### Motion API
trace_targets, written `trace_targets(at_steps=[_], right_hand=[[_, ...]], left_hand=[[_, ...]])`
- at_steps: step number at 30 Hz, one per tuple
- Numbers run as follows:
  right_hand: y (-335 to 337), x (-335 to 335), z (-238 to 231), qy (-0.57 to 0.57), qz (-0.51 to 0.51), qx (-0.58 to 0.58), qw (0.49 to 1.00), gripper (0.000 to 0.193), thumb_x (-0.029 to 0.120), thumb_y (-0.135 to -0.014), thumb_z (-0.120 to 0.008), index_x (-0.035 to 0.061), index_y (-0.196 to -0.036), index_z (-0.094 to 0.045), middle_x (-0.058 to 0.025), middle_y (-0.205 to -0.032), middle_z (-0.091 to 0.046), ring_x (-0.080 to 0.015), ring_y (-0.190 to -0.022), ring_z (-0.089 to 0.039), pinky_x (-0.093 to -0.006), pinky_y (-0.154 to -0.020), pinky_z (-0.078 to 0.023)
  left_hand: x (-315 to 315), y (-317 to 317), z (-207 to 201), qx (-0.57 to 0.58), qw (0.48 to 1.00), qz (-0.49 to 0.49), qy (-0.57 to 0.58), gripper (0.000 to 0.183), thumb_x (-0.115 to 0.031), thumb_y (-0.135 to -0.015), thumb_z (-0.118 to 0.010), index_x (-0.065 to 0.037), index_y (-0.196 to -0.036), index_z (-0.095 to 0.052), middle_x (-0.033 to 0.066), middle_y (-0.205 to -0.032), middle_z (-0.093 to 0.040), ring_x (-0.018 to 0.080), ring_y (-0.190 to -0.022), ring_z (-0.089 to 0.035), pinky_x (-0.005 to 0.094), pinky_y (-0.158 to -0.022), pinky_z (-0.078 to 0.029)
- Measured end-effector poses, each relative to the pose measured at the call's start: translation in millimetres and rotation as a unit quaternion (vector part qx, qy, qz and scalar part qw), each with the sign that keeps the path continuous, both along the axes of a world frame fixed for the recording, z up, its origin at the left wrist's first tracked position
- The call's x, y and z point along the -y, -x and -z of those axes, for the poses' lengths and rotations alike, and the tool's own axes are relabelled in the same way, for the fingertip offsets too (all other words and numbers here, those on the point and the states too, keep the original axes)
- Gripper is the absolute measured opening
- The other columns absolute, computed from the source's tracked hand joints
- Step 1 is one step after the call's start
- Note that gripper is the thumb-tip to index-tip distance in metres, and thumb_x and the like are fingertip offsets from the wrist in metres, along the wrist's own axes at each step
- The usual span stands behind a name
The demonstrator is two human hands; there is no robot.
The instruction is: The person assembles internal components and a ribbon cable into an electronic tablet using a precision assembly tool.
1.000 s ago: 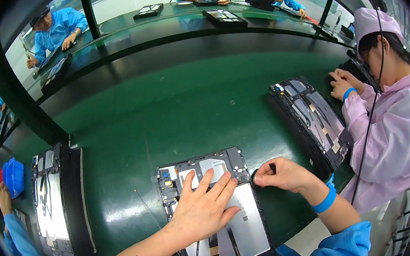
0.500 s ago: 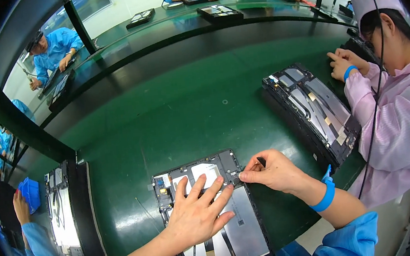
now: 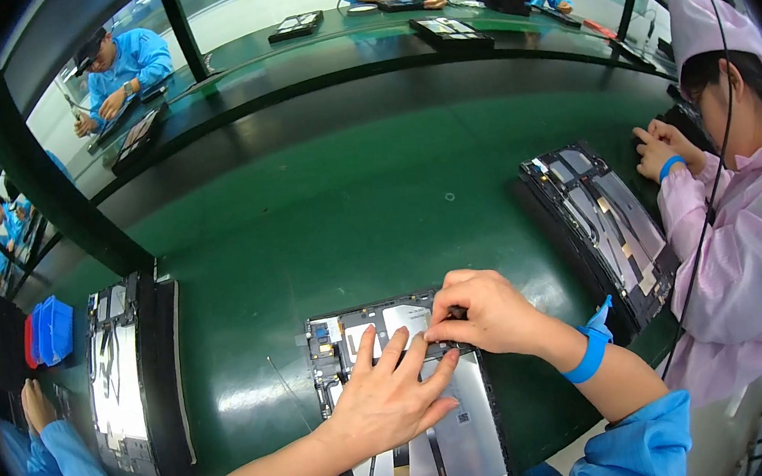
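Observation:
An opened tablet (image 3: 477,426) lies in front of me, its silver battery plates, black flat cables and dark frame exposed. My left hand (image 3: 384,407) rests on it with fingers spread, holding nothing. Above the upper part of the tablet, my right hand (image 3: 494,314) is pinched together with its fingertips close to my left index and middle fingers. A small black piece (image 3: 458,311) shows between the right fingers; most of it is hidden, so its kind is unclear. A blue band (image 3: 591,354) circles my right wrist.
Stacks of opened tablets stand to the right (image 3: 605,226) and left (image 3: 118,383) on the green table (image 3: 350,204). Blue and red bins (image 3: 52,329) sit far left, near another person's hand (image 3: 37,404). A pink-sleeved person (image 3: 727,214) works at the right. A thin wire (image 3: 287,389) lies beside my tablet.
My right hand has moved left from the tablet's right edge to over its upper part, beside my left fingers. My left hand stays spread on the tablet. The whole view has shifted slightly.

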State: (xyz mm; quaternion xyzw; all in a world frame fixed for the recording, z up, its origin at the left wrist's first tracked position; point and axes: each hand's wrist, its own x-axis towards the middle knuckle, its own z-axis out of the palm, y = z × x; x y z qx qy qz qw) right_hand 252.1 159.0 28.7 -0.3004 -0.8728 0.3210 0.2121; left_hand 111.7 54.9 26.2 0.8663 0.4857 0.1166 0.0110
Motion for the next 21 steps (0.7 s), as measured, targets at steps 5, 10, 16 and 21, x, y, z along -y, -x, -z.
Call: trace_targets(at_steps=[5, 10, 16, 21], right_hand=[[9, 4, -5, -0.064, -0.046, 0.076, 0.994, 0.012, 0.019, -0.059, -0.064, 0.0101, -0.061, -0.057, -0.0029, -0.060, -0.049, -0.0200, -0.054, -0.050, -0.0293, -0.046, -0.038], [6, -2, 0, -0.074, -0.025, 0.050, 0.996, 0.019, 0.024, -0.062, -0.063, 0.0063, -0.060, -0.055, -0.0038, -0.062, -0.051, -0.0219, -0.054, -0.050, -0.0288, -0.046, -0.039], [-23, -4, -33, -0.012, 0.046, -0.180, 0.983, 0.033, 0.032, -0.076, -0.049, 0.0014, -0.066, -0.056, -0.0098, -0.066, -0.053, -0.0170, -0.056, -0.054, -0.0273, -0.046, -0.040], [-52, 9, -11, 0.402, 0.014, -0.204, 0.892, 0.027, 0.019, -0.080, -0.044, -0.0034, -0.073, -0.056, -0.0151, -0.081, -0.055, -0.0194, -0.066, -0.057, -0.0248, -0.059, -0.046]], left_hand=[[0, -1, 1, 0.020, 1.000, -0.017, 0.017, 0.045, -0.040, -0.068, -0.052, -0.012, -0.103, -0.048, 0.0163, -0.091, -0.042, 0.0298, -0.092, -0.040, 0.0495, -0.083, -0.028], [-1, 0, -1, 0.038, 0.998, -0.041, 0.034, 0.046, -0.041, -0.069, -0.050, -0.010, -0.103, -0.048, 0.0171, -0.096, -0.041, 0.0296, -0.093, -0.039, 0.0464, -0.085, -0.026], [-3, 0, 2, 0.041, 0.997, -0.042, 0.050, 0.048, -0.044, -0.069, -0.049, -0.011, -0.103, -0.048, 0.0154, -0.105, -0.039, 0.0314, -0.098, -0.035, 0.0475, -0.085, -0.023], [-5, 3, 1, 0.048, 0.997, -0.034, 0.048, 0.047, -0.044, -0.069, -0.049, -0.010, -0.102, -0.049, 0.0110, -0.110, -0.040, 0.0308, -0.100, -0.035, 0.0478, -0.083, -0.025]])
